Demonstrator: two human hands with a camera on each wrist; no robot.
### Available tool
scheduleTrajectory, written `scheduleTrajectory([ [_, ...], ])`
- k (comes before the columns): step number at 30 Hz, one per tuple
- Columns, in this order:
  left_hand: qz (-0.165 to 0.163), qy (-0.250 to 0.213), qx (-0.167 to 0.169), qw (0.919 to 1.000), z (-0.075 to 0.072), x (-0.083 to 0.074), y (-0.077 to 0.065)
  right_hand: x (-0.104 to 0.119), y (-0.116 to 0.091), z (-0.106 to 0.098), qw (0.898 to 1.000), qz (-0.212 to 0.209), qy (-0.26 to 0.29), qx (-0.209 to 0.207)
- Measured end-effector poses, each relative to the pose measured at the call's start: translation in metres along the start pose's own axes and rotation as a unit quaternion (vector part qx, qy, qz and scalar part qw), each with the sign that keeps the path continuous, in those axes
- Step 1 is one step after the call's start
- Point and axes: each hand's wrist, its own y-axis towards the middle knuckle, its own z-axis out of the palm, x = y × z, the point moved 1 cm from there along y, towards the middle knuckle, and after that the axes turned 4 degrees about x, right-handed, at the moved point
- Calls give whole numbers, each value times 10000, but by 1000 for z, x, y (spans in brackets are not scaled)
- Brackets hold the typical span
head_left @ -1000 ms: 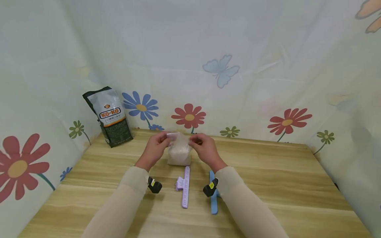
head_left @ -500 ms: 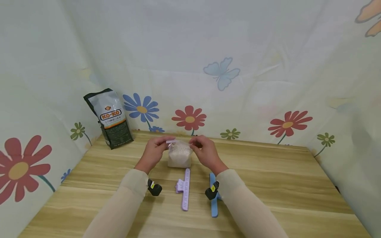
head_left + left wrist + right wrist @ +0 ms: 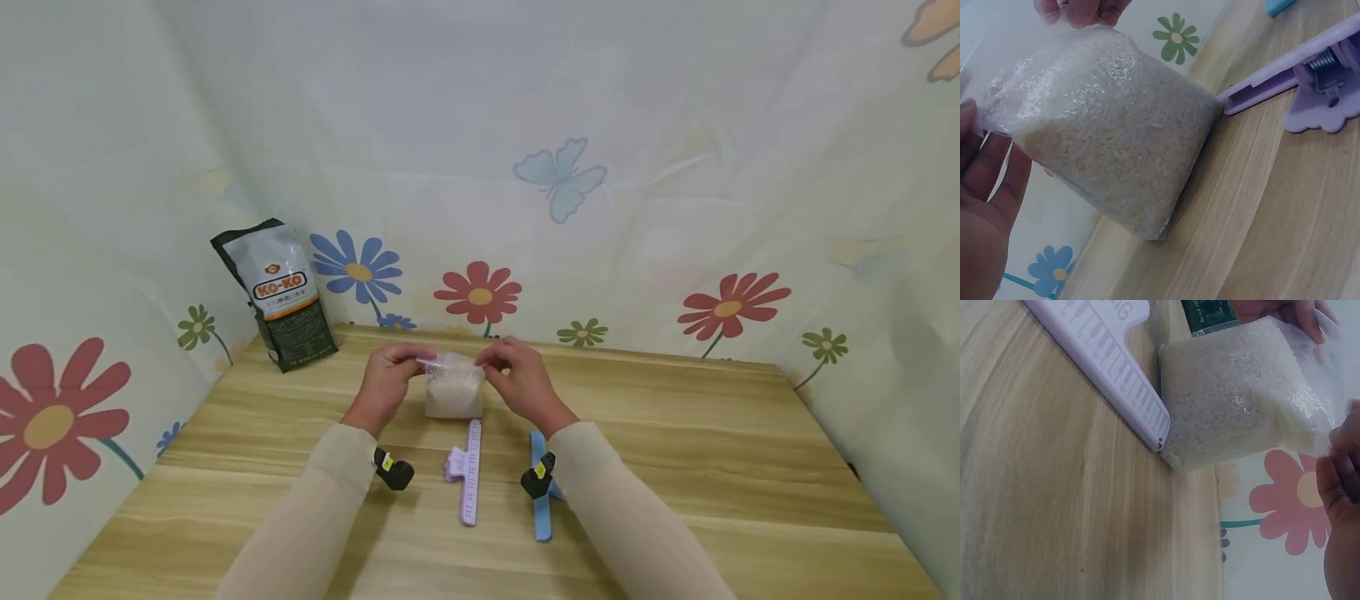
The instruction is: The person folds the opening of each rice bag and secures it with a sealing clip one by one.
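Note:
A clear plastic bag of white rice (image 3: 454, 395) stands on the wooden table between both hands. My left hand (image 3: 386, 385) pinches the left end of its loose top, thumb and fingers together. At the opposite end, my right hand (image 3: 523, 383) pinches the plastic the same way. In the left wrist view, the bag (image 3: 1116, 137) is packed with rice below, and its thin upper film stretches between the fingers. A purple bag clip (image 3: 470, 475) lies just in front of the bag, close to its base. Partly hidden by the right wrist camera is a blue clip (image 3: 542, 518).
A green and silver KO-KO package (image 3: 281, 296) stands at the table's back left, leaning against the flowered curtain (image 3: 450, 100). The curtain encloses the wooden table (image 3: 697, 467) at the back and sides. Small black cameras (image 3: 393, 470) are worn at both wrists.
The bag's top edge has come down and now stretches flatter between the hands. Both hands keep their pinch and have hardly moved. The clips and the KO-KO package have stayed put.

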Motion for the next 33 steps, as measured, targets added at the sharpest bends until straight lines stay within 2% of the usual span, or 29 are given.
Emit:
scheduleTrajectory([
  [4, -78, 239, -40, 9997, -2, 1, -2, 0, 0, 2, 9987, 300, 395, 136],
  [7, -1, 700, 79, 9975, -3, 0, -4, -1, 0, 1, 9959, 646, 586, 231],
  [11, 132, 1406, 166, 9898, -4, -1, -5, 0, 1, 0, 9948, 862, 440, 314],
  [14, 140, 1707, 247, 9849, -3, -3, -5, 1, 3, 0, 9955, 852, 262, 330],
  [19, 138, 1743, 367, 9839, -4, -7, -7, 1, 3, -1, 9936, 953, 392, 452],
  [27, -120, 2061, 324, 9779, -4, -6, -7, 2, 7, -3, 9882, 1318, 432, 651],
  [30, -71, 2103, 291, 9772, -3, -4, -5, 3, 9, -3, 9839, 1538, 662, 621],
  [33, 41, 1937, 222, 9808, -2, -2, -5, 4, 11, -3, 9784, 1764, 897, 591],
])
